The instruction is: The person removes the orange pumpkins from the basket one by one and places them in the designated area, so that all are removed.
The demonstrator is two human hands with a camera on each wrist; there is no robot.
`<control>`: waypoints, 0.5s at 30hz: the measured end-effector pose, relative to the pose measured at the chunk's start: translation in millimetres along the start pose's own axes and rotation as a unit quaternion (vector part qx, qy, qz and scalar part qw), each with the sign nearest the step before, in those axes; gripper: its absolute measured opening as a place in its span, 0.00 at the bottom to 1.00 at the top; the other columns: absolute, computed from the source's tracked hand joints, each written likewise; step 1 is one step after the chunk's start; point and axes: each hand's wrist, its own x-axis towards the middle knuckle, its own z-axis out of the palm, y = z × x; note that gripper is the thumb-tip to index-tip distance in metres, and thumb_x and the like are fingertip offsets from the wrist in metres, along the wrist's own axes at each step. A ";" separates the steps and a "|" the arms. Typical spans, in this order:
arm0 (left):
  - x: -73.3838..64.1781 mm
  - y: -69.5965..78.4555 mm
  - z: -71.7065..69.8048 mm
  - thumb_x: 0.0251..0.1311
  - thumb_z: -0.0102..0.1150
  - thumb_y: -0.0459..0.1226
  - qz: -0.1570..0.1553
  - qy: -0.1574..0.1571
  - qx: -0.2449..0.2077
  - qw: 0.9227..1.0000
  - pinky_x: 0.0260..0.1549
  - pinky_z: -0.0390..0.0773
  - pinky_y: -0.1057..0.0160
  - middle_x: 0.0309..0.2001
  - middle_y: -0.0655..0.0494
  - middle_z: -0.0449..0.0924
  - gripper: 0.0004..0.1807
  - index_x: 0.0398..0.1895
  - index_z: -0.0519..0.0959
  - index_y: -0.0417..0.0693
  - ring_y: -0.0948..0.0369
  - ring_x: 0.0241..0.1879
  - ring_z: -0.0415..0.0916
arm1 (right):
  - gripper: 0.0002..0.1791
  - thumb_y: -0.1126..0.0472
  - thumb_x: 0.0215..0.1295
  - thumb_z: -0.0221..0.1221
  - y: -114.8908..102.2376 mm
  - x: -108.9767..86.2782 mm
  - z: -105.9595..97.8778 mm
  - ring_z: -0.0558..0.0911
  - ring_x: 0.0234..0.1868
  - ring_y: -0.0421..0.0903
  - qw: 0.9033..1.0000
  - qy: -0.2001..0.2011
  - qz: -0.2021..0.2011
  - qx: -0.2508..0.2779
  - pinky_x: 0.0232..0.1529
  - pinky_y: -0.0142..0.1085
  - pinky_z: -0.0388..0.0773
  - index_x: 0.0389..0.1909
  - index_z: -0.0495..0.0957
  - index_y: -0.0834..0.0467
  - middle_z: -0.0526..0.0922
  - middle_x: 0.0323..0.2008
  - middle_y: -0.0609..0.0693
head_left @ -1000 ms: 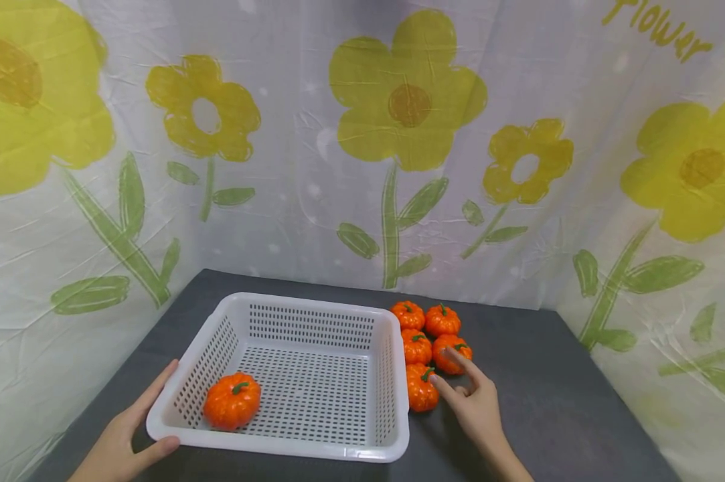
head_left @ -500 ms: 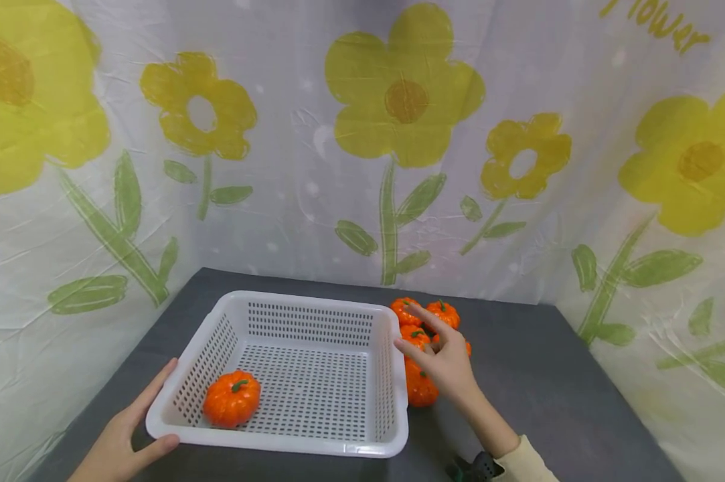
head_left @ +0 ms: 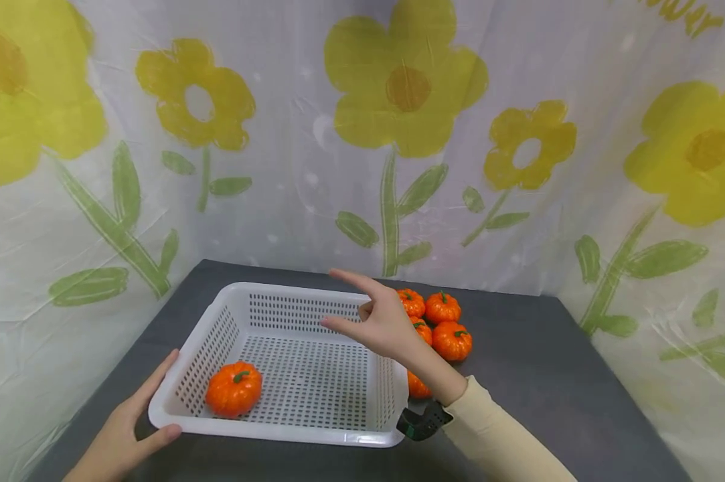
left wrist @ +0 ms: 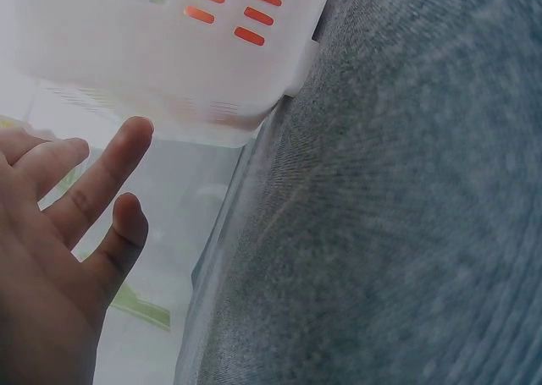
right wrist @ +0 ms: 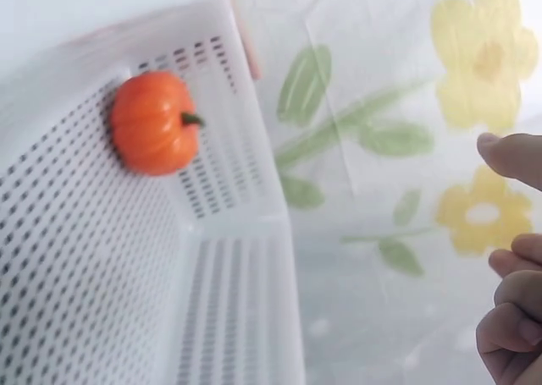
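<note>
In the head view a white perforated plastic basket (head_left: pixel 278 430) stands on the dark table. One small orange pumpkin (head_left: pixel 233 389) with a green stem sits in its front left corner. My left hand (head_left: pixel 118 428) spans that corner from outside, its fingers along the left side and thumb at the front rim; the left wrist view shows these fingers (left wrist: pixel 102 186) mostly straight. My right hand (head_left: pixel 380 325) is over the basket's right rim, holding nothing, thumb and index finger spread apart, the other fingers bent. The right wrist view shows the same pumpkin (right wrist: pixel 154 123) below.
Several more pumpkins (head_left: pixel 452 341) are grouped against the basket's right side, some partly hidden behind my right hand and forearm. The dark tabletop (head_left: pixel 537 388) extends to the right. A white curtain (head_left: pixel 290 201) printed with yellow flowers surrounds the table.
My right hand has lifted off the pumpkins at the right and moved left over the basket's rim, without a pumpkin. My left hand has stayed at the corner.
</note>
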 end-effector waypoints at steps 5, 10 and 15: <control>1.0 -0.1 1.8 0.59 0.71 0.36 0.013 0.012 -0.004 1.000 0.56 0.53 0.90 0.78 0.90 0.49 0.55 0.87 0.52 0.57 0.92 0.66 0.53 | 0.40 0.55 0.63 0.75 -15.8 23.2 15.1 0.53 0.11 0.40 0.999 -0.028 -0.025 -0.004 0.16 0.32 0.60 0.76 0.73 0.48 0.78 0.71 0.46; 0.8 0.4 1.3 0.60 0.71 0.35 0.011 0.010 -0.004 1.000 0.56 0.54 0.89 0.78 0.90 0.49 0.55 0.87 0.52 0.56 0.92 0.67 0.53 | 0.40 0.53 0.63 0.75 -24.3 44.3 34.4 0.55 0.11 0.40 0.998 -0.055 -0.024 -0.002 0.16 0.31 0.62 0.76 0.73 0.48 0.78 0.71 0.44; 1.3 -0.3 0.5 0.62 0.70 0.38 -0.009 0.000 0.011 1.000 0.54 0.60 0.85 0.78 0.91 0.49 0.54 0.88 0.51 0.60 0.94 0.64 0.53 | 0.40 0.52 0.64 0.75 -21.8 58.2 54.4 0.55 0.12 0.39 0.998 -0.065 -0.014 0.003 0.17 0.30 0.63 0.77 0.72 0.48 0.77 0.72 0.43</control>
